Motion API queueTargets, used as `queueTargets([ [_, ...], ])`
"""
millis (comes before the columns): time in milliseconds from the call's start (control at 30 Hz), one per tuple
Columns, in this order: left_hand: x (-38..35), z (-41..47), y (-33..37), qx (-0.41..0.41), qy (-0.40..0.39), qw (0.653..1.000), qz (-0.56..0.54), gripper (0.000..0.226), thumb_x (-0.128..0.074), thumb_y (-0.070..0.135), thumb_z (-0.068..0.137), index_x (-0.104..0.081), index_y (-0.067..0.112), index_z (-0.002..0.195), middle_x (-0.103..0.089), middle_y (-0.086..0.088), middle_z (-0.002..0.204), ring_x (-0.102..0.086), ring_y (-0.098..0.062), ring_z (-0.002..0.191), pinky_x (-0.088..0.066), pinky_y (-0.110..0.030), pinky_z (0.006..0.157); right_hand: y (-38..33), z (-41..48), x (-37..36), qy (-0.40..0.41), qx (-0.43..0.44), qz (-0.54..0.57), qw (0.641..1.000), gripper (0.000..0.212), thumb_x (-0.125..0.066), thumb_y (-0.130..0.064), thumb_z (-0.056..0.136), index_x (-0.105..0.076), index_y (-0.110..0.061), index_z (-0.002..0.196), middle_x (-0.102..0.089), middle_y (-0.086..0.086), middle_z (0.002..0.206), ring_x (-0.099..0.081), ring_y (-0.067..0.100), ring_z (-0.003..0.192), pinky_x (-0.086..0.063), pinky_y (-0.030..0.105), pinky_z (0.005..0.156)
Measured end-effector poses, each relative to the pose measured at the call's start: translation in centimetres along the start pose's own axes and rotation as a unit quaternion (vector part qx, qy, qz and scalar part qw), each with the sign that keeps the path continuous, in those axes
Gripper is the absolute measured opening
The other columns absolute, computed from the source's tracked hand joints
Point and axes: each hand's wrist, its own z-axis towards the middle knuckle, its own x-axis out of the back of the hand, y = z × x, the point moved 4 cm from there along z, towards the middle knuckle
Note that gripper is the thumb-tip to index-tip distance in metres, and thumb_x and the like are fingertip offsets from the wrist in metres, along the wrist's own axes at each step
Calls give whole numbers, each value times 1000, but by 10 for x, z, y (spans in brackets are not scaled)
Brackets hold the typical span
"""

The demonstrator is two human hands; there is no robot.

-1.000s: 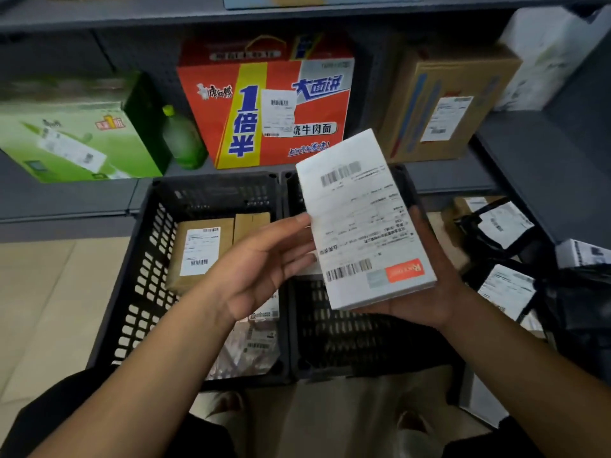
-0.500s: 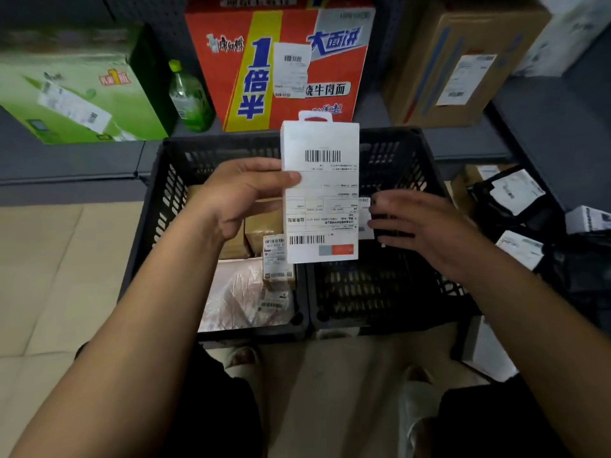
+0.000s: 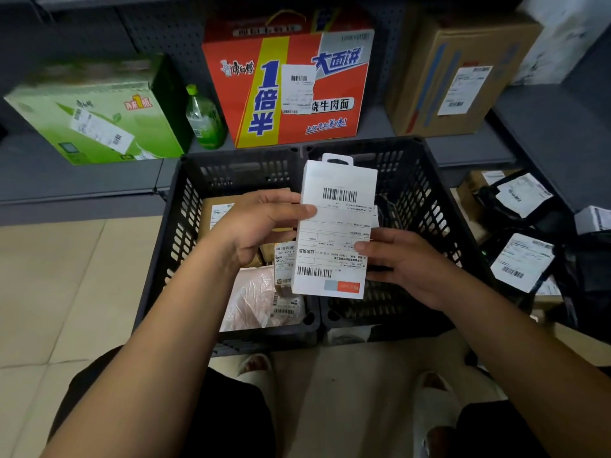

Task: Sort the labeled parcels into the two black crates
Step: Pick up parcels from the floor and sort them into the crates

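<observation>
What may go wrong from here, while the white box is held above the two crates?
1. The box hangs right over the wall shared by the left crate and the right crate; dropped from here, it may land on that wall or in the wrong crate.
2. The left hand and right hand pinch only its edges, so it might slip.
3. The parcels in the left crate may get their labels covered.

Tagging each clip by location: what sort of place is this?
Probably a parcel sorting station: grey metal shelving holds labelled cartons like the red noodle carton, two black slotted plastic crates sit below, and black labelled mailer bags pile at right.
</observation>
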Motion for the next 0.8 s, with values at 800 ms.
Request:
queueTargets([
  [800, -75, -56, -47, 4, 43, 998, -41, 22, -71, 27, 91, -71, 9, 105, -75, -9, 103, -71, -24, 99, -60, -31, 84, -16, -73, 37, 246, 138, 109, 953, 6, -73, -16, 89, -70, -17, 94, -78, -3, 93, -73, 13, 92, -57, 28, 77],
])
